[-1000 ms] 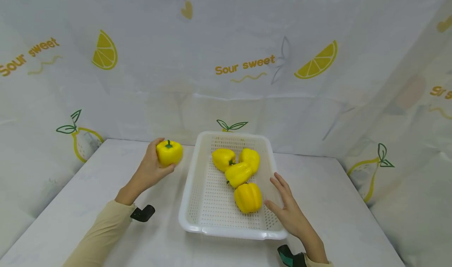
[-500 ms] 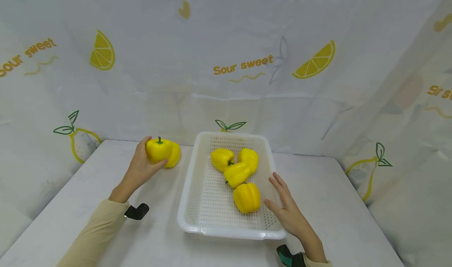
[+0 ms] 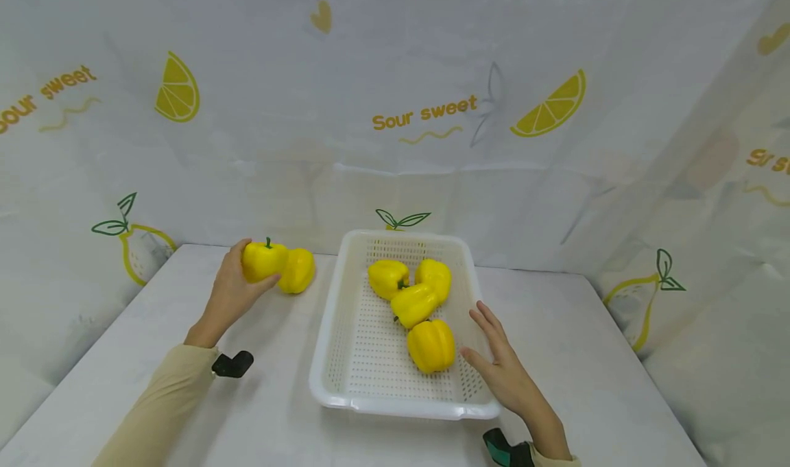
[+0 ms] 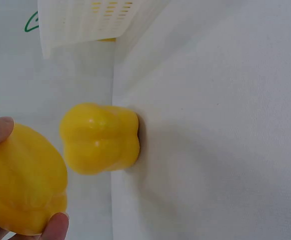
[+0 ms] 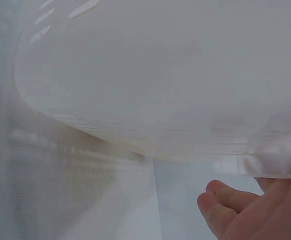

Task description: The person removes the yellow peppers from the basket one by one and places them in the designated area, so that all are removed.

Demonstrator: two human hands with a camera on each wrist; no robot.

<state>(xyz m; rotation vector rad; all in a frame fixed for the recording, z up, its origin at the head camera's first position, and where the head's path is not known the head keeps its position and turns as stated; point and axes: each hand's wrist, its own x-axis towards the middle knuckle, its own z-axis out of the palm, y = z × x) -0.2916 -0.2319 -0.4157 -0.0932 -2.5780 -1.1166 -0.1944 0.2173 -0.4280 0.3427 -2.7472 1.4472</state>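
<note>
A yellow bell pepper [image 3: 263,260] with a green stem is held in my left hand [image 3: 230,285], thumb on one side and fingers round the other. In the left wrist view this pepper hangs off the table surface. Just right of it in the head view, a second bell pepper [image 3: 297,272] stands on the table. My right hand [image 3: 507,371] rests at the right rim of the white basket [image 3: 404,409], its fingers fairly straight and the thumb reaching over the rim. Several yellow bell peppers [image 3: 432,345] lie inside the basket.
The white-covered table [image 3: 271,391] meets a printed curtain [image 3: 278,145] behind it. The basket fills the middle of the table, its left rim a short way from the standing pepper. Shaded tabletop lies in front of my left hand.
My left hand has carried its pepper leftward, bringing the standing pepper, earlier hidden behind it, into view. The right hand and basket have stayed in place.
</note>
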